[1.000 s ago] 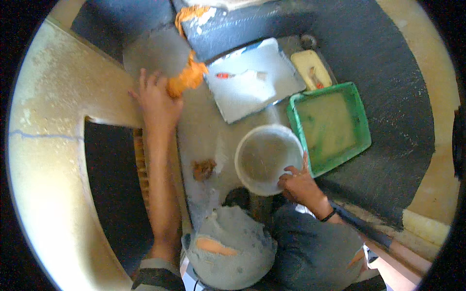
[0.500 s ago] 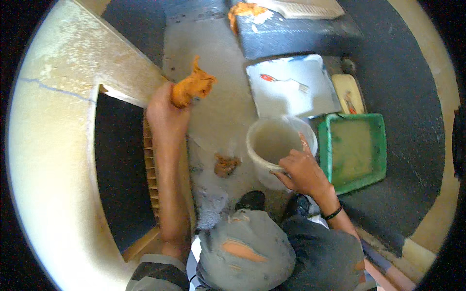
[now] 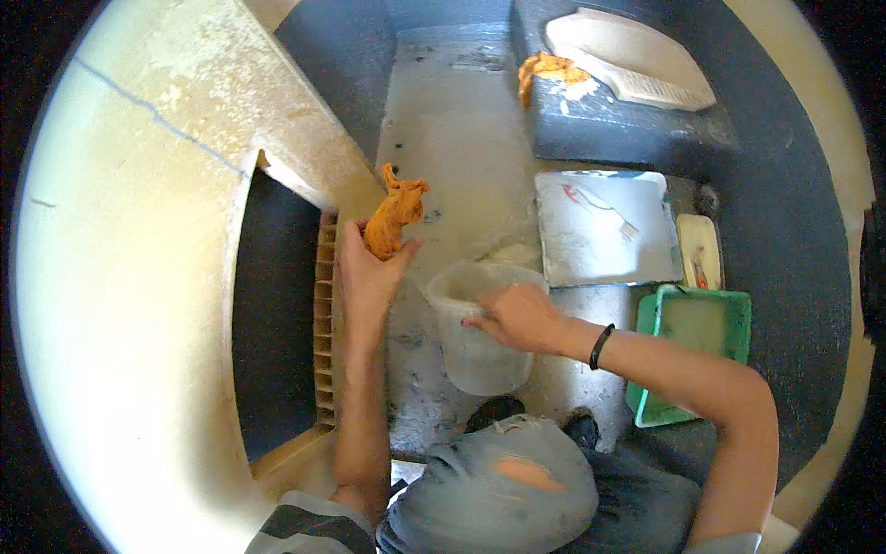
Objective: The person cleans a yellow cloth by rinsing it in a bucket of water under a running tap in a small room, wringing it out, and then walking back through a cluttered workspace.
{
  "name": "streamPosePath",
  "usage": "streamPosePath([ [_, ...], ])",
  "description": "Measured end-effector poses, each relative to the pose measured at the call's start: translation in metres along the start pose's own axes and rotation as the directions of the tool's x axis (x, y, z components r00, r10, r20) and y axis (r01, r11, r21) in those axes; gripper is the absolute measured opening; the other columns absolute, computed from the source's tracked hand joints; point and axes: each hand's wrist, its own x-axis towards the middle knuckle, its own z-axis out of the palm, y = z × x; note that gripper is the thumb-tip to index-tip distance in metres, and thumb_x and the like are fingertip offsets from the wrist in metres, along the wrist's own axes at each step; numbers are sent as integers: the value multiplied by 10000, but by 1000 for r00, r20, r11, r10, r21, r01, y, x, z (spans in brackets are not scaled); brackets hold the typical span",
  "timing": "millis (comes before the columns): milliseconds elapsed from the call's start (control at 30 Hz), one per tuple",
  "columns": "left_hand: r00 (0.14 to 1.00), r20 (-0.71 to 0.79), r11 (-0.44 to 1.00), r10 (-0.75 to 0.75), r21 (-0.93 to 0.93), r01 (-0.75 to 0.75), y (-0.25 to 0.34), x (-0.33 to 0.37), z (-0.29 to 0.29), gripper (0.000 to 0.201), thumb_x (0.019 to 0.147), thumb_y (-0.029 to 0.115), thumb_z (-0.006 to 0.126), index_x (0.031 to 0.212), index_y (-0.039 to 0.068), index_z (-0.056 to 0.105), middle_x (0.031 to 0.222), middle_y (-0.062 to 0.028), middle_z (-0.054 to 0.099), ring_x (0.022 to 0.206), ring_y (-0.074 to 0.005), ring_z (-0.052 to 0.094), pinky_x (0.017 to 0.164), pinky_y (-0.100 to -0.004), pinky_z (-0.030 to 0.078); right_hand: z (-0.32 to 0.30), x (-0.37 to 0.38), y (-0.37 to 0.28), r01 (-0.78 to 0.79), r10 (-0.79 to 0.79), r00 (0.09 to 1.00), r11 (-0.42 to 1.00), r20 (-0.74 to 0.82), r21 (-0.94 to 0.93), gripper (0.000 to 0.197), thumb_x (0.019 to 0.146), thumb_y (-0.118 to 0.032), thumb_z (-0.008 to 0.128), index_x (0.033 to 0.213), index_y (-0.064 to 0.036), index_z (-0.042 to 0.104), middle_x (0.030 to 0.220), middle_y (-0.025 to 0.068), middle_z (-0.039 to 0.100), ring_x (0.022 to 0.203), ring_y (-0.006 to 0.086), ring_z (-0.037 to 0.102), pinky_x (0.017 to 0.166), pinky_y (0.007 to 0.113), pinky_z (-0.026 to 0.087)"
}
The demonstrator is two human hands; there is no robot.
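My left hand [image 3: 371,272] is closed around a bunched orange cloth [image 3: 395,217], held up beside the wall opening at the left. Its twisted end sticks out above my fingers. With my right hand [image 3: 521,316] I grip the rim of a translucent plastic bucket [image 3: 484,365]. The bucket leans away from me, its mouth toward the far floor. A pale wet-looking patch [image 3: 510,253] shows just beyond the rim; whether liquid is pouring out I cannot tell. My right fingertips are partly hidden behind the rim.
At the right stand a white tray [image 3: 591,254] with a red-handled brush [image 3: 604,212], a cream dish [image 3: 699,240] and a green basin [image 3: 646,392]. Beyond, a squat toilet pan [image 3: 637,60] and another orange cloth [image 3: 554,66] top a dark raised step [image 3: 628,138]. A wall with an opening borders the left.
The bucket has moved left and been tipped away from me by my right hand. My left hand with the cloth sits lower in view. The brown crumpled lump on the floor is out of sight.
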Motion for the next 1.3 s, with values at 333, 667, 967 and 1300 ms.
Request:
streamPosePath([
  [333, 985, -91, 970, -144, -211, 122, 36, -68, -59, 340, 886, 170, 727, 1116, -2, 543, 1021, -77, 629, 899, -148, 597, 830, -285, 486, -4, 95, 57, -336, 441, 868, 860, -228, 384, 695, 824, -644, 611, 585, 8, 627, 511, 189, 543, 514, 302, 585, 569, 459, 451],
  [667, 988, -124, 937, -89, -348, 41, 53, -110, -112, 310, 915, 84, 659, 1178, 31, 503, 1028, -24, 573, 891, -93, 546, 795, -238, 463, -80, 147, 63, -72, 718, 685, 237, -124, 969, 768, 866, -621, 611, 1137, 97, 638, 1145, 193, 662, 1075, 273, 631, 884, 404, 502],
  [967, 986, 91, 821, -138, -547, 165, 48, -110, -117, 396, 880, 71, 712, 1194, 68, 471, 1006, -45, 632, 816, -117, 645, 615, -211, 492, -188, 79, 74, 231, 361, 898, 96, -250, 968, 744, 871, -592, 624, 1372, -57, 497, 1333, 114, 570, 1223, 257, 532, 1053, 420, 411],
  [1300, 631, 732, 82, 255, -667, 741, 104, -73, -59, 470, 886, 157, 576, 1312, 5, 449, 1069, -147, 618, 1013, -281, 621, 909, -424, 507, -239, -78, 69, -542, 176, 650, 789, -739, -289, 466, 846, -444, 716, 1002, -5, 706, 827, 139, 714, 732, 263, 696, 725, 397, 532],
])
